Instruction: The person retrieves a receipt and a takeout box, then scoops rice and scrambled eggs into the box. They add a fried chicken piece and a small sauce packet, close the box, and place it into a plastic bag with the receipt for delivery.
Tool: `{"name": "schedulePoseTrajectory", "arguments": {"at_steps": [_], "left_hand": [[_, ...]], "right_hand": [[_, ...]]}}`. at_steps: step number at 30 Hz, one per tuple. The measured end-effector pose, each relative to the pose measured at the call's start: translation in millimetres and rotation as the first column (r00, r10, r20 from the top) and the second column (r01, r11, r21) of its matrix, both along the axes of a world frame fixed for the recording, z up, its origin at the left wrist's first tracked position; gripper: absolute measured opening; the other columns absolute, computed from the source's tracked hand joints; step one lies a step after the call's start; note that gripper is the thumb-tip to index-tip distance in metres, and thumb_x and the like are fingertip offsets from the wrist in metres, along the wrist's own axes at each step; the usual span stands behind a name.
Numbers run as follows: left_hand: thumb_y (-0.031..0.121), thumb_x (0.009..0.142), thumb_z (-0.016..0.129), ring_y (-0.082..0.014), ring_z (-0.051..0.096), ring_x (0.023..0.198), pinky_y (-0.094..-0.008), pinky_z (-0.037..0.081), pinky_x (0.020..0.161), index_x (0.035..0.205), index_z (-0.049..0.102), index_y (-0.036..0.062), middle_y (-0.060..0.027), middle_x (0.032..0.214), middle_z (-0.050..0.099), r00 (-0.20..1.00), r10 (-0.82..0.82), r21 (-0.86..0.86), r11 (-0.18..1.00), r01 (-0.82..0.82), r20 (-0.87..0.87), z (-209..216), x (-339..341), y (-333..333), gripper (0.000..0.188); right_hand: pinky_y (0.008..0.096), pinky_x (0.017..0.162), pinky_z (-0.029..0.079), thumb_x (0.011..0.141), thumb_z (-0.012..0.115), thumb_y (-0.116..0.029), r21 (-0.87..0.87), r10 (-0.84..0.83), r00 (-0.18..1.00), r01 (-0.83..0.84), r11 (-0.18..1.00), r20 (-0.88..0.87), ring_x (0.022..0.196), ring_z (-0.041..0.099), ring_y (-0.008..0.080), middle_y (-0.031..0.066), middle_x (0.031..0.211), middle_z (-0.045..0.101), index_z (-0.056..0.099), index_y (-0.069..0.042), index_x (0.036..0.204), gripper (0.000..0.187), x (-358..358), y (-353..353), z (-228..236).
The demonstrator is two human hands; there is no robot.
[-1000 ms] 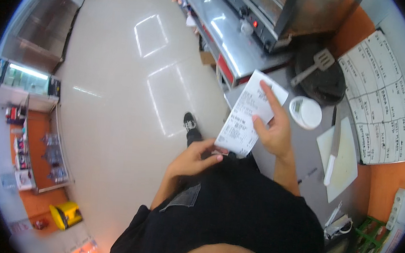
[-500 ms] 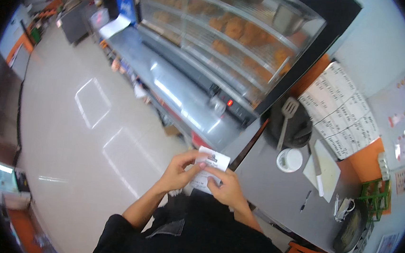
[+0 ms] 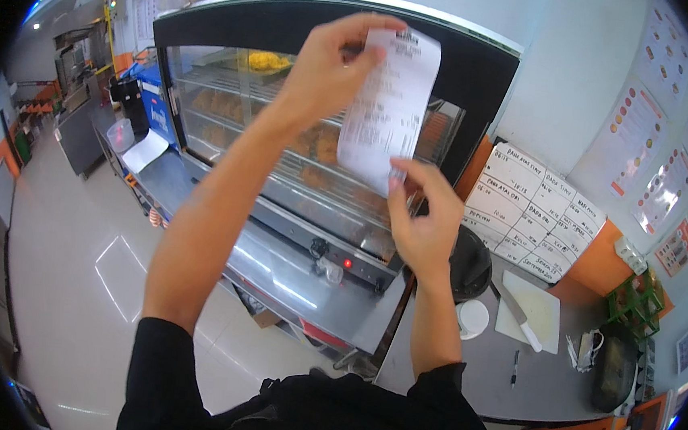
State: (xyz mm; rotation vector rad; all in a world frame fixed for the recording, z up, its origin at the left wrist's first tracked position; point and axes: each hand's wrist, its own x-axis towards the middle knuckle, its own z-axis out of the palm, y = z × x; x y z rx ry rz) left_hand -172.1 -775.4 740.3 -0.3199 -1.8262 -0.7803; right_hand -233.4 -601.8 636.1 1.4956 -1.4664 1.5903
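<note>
A long white paper receipt (image 3: 385,109) with printed lines hangs stretched between my two hands, in front of the glass front of a food warmer. My left hand (image 3: 335,65) pinches its top edge, thumb and fingers pressed together. Lower down, my right hand (image 3: 425,213) grips the bottom edge between thumb and index finger. Both arms are raised and reach forward. Behind the receipt, the warmer cabinet (image 3: 446,41) has a black frame and holds fried pieces (image 3: 215,106) on wire shelves, partly hidden by my left arm.
A steel counter (image 3: 275,270) carries the warmer. On the grey table (image 3: 460,386) at right lie a knife (image 3: 518,314) on a white cutting board (image 3: 546,300), a white round tub (image 3: 472,319) and a pen (image 3: 515,367). A handwritten whiteboard (image 3: 522,209) leans against the wall.
Both hands have risen from near my waist to in front of the warmer. The receipt, earlier held folded or bunched low, is now stretched out lengthwise. The view has tilted up.
</note>
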Motion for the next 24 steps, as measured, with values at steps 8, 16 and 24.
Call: {"name": "schedulePoseTrajectory", "arguments": {"at_steps": [8,16,24], "left_hand": [[0.015,0.089,0.060,-0.0255,0.057,0.097,-0.0374,0.046,0.088,0.116,0.067,0.0183,-0.0094,0.104,0.066,0.875,0.473,-0.337,0.811,-0.478,-0.104,31,-33,-51,0.028],[0.020,0.088,0.057,-0.0362,0.054,0.107,-0.0490,0.043,0.088,0.108,0.059,0.0050,-0.0196,0.113,0.055,0.880,0.465,-0.552,0.710,-0.437,-0.097,43,-26,-32,0.025],[0.033,0.095,0.045,-0.0363,0.056,0.107,-0.0496,0.042,0.091,0.108,0.058,-0.0021,-0.0208,0.112,0.059,0.787,0.603,-0.500,0.646,-0.577,-0.130,39,-29,-11,0.040]], "right_hand": [[0.0256,0.060,0.048,0.080,0.061,0.003,-0.107,0.040,0.987,-0.024,0.994,0.156,0.066,0.062,0.0148,0.0094,0.081,0.063,0.066,-0.003,0.098,0.020,-30,-55,5],[0.0241,0.061,0.048,0.079,0.062,0.004,-0.117,0.077,0.971,-0.051,0.992,0.228,0.070,0.063,0.0136,0.0093,0.086,0.063,0.066,-0.003,0.101,0.023,-42,-72,-20],[0.0239,0.062,0.049,0.079,0.063,0.005,-0.129,0.094,0.988,-0.077,0.989,0.126,0.079,0.059,0.0152,0.0151,0.111,0.057,0.061,0.000,0.108,0.029,-2,-57,-80]]}}
